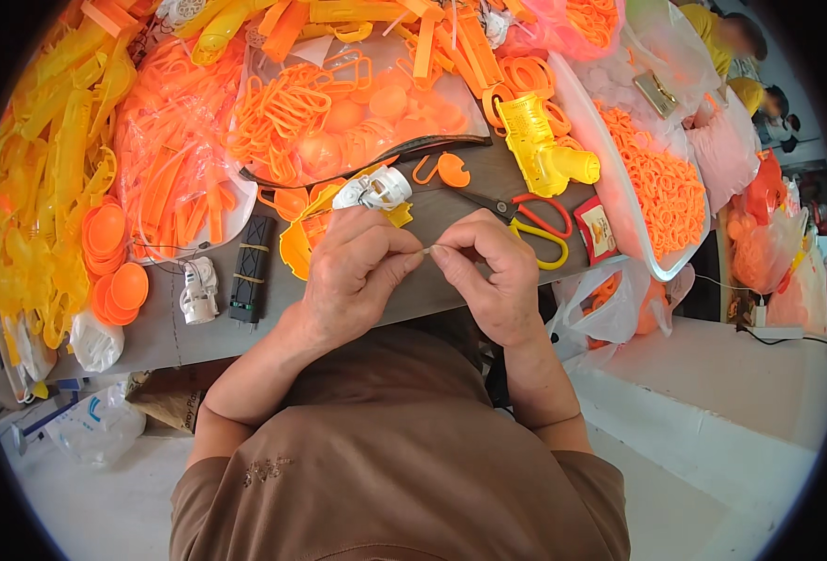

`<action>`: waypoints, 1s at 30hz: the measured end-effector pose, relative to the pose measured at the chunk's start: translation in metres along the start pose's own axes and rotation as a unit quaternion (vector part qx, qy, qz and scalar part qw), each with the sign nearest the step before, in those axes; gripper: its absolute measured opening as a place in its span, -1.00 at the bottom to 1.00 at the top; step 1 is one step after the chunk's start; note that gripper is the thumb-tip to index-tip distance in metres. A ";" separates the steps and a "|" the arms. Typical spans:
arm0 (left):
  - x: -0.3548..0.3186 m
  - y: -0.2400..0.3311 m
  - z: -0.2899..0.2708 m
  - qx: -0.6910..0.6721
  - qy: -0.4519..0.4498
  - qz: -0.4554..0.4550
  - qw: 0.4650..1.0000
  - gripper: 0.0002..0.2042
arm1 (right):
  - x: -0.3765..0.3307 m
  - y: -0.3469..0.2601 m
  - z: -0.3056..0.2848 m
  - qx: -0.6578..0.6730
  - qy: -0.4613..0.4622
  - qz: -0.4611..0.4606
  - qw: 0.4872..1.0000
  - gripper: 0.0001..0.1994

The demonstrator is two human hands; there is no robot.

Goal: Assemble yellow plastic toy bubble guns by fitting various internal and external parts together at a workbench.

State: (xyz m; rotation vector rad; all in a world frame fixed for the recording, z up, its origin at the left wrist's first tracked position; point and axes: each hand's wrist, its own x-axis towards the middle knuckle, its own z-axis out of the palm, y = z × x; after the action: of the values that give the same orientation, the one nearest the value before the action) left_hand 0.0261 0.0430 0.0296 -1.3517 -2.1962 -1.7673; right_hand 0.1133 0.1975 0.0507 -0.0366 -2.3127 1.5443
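Note:
My left hand (353, 271) and my right hand (493, 276) meet over the table's front edge, fingertips pinched. Between them is a thin pale strip (427, 251), held at both ends; it is too small to name. Just beyond my left hand lie a white plastic mechanism (376, 190) and a yellow shell half (296, 248), partly hidden by that hand. An orange round piece with a loop (452, 170) rests farther back. Scissors (549, 245) with red and yellow handles lie beyond my right hand, near a yellow gun-shaped shell (537, 145).
At the left are a black box (250, 269) with bands round it, a second white mechanism (198, 292) and orange discs (129, 286). Yellow parts (49, 187) and bagged orange parts (175, 140) are heaped behind. A white tub (661, 266) of orange rings and a red packet (598, 230) stand right.

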 end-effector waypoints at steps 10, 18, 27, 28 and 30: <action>0.001 -0.001 0.001 0.025 -0.024 0.032 0.999 -0.87 | -0.004 0.003 -0.007 -0.041 -0.030 -0.019 0.999 -0.96; 0.001 0.003 -0.005 0.001 -0.059 -0.012 0.998 -0.89 | -0.004 0.002 -0.021 -0.092 -0.038 -0.039 0.994 -0.94; 0.004 0.003 -0.005 -0.038 -0.025 -0.044 0.998 -0.93 | -0.004 0.002 -0.051 -0.149 -0.054 -0.055 0.986 -0.95; 0.004 0.003 -0.005 -0.039 -0.025 -0.043 0.998 -0.93 | -0.001 -0.001 -0.056 -0.143 -0.002 -0.027 0.989 -0.93; 0.005 0.004 -0.005 -0.039 -0.024 -0.042 0.998 -0.93 | 0.010 -0.007 -0.072 -0.161 0.083 0.000 0.984 -0.87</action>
State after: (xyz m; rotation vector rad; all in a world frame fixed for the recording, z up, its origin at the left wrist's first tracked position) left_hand 0.0235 0.0417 0.0370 -1.3486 -2.2632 -1.8887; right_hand 0.1272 0.2608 0.0841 -0.2375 -2.3994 1.1064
